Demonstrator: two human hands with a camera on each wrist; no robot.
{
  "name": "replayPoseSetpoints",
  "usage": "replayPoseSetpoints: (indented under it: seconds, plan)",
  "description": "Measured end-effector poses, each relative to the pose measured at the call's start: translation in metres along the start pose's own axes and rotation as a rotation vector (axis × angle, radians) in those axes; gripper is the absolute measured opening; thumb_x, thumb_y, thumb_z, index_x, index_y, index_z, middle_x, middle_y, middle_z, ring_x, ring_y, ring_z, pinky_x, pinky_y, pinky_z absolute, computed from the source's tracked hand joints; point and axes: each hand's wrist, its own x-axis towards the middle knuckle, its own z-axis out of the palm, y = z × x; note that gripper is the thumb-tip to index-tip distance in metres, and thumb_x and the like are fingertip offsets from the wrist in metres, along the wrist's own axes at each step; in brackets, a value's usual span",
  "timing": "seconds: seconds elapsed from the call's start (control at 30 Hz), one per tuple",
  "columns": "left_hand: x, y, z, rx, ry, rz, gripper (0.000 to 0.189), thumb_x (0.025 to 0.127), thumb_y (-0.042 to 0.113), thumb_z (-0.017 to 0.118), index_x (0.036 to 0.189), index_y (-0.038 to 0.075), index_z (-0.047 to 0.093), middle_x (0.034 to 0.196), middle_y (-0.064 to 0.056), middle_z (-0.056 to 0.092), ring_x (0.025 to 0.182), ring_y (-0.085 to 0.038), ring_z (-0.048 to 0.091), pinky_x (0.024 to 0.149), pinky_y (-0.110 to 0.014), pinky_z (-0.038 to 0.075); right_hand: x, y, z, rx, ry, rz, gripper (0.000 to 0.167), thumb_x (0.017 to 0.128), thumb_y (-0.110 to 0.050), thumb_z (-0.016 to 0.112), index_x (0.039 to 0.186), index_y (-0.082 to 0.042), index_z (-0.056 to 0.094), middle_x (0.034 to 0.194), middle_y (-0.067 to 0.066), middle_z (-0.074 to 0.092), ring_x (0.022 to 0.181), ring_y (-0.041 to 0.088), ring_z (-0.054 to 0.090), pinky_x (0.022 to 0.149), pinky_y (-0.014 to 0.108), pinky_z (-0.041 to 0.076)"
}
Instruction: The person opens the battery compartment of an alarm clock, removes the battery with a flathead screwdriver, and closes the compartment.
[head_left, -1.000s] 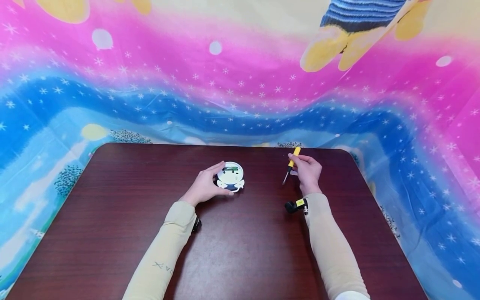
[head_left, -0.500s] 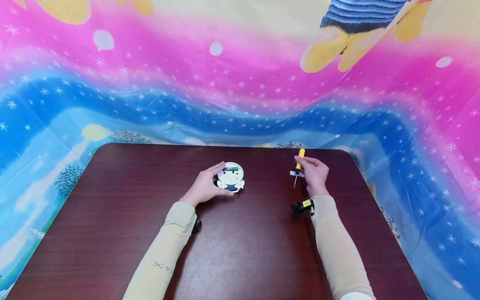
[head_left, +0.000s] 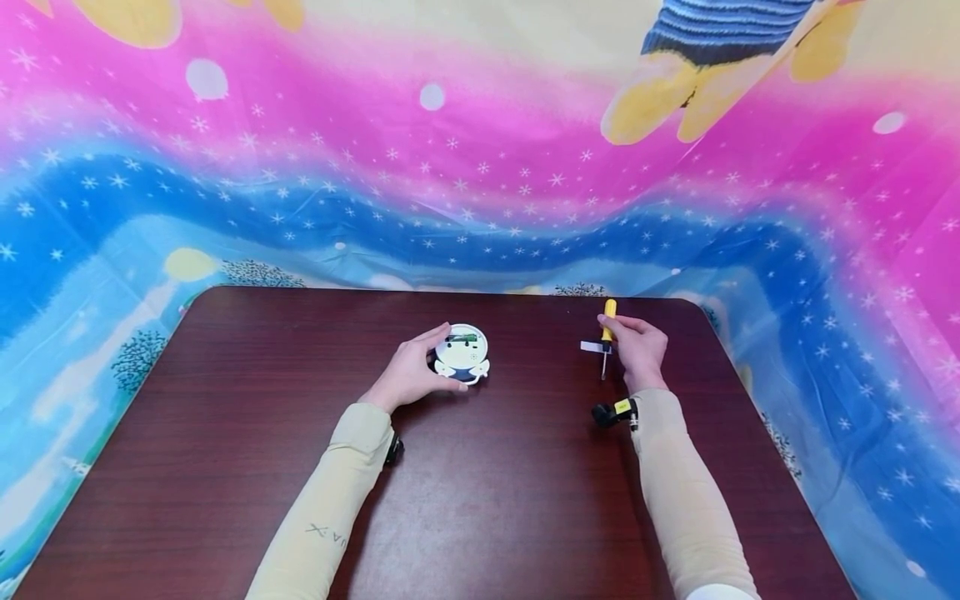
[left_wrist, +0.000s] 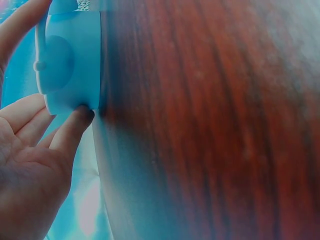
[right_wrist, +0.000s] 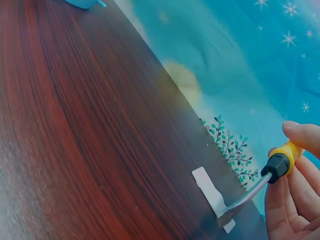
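Note:
Near the middle of the table my left hand (head_left: pixel 407 371) grips a round white toy-like device (head_left: pixel 462 354) by its left edge, thumb and fingers on opposite sides. Its upturned face has a slot with something green in it, and small wing-like shapes lower down. The left wrist view shows the device (left_wrist: pixel 75 65) from the side, low at the tabletop. To the right, my right hand (head_left: pixel 643 350) pinches the yellow handle of a screwdriver (head_left: pixel 610 310), its metal shaft pointing down. In the right wrist view the screwdriver's tip overlaps a narrow white strip-shaped piece (right_wrist: pixel 207 187) on the table.
The dark reddish-brown table (head_left: pixel 480 500) has rounded far corners. Behind it and along its sides hangs a colourful printed cloth (head_left: pixel 480 183). A small black camera (head_left: pixel 606 414) sits at the right wrist.
My right hand has moved to the right with the screwdriver, which now stands more upright, and more of the white strip shows. The left hand and the round device have stayed put.

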Motion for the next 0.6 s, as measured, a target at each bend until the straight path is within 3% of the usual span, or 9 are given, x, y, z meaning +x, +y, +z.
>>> replayPoseSetpoints:
  seconds: [0.13, 0.43, 0.6]
  plan:
    - [0.0, 0.0, 0.0, 0.009, 0.001, -0.005, 0.111, 0.066, 0.039, 0.098, 0.155, 0.003, 0.042, 0.159, -0.007, 0.04, 0.144, -0.019, 0.037, 0.113, -0.037, 0.036, 0.002, 0.001, -0.002, -0.026, 0.009, 0.003, 0.042, 0.081, -0.033, 0.089, 0.11, -0.005, 0.077, 0.107, 0.004, 0.066, 0.092, 0.017, 0.067, 0.094, 0.037, 0.055]
    - [0.0, 0.001, -0.001, 0.01, -0.004, -0.011, 0.11, 0.066, 0.04, 0.097, 0.155, 0.004, 0.042, 0.159, -0.004, 0.04, 0.144, -0.019, 0.037, 0.114, -0.037, 0.035, 0.004, -0.001, -0.01, -0.095, 0.009, 0.013, 0.051, 0.079, -0.041, 0.088, 0.116, -0.007, 0.077, 0.116, 0.004, 0.065, 0.098, 0.015, 0.063, 0.083, 0.025, 0.055]
    - [0.0, 0.0, -0.001, 0.01, -0.005, -0.011, 0.11, 0.066, 0.04, 0.097, 0.155, 0.004, 0.042, 0.159, -0.005, 0.04, 0.145, -0.019, 0.036, 0.115, -0.037, 0.034, 0.007, 0.001, -0.015, -0.13, 0.021, 0.017, 0.052, 0.079, -0.042, 0.088, 0.117, -0.009, 0.078, 0.116, 0.003, 0.064, 0.097, 0.014, 0.061, 0.08, 0.025, 0.053]
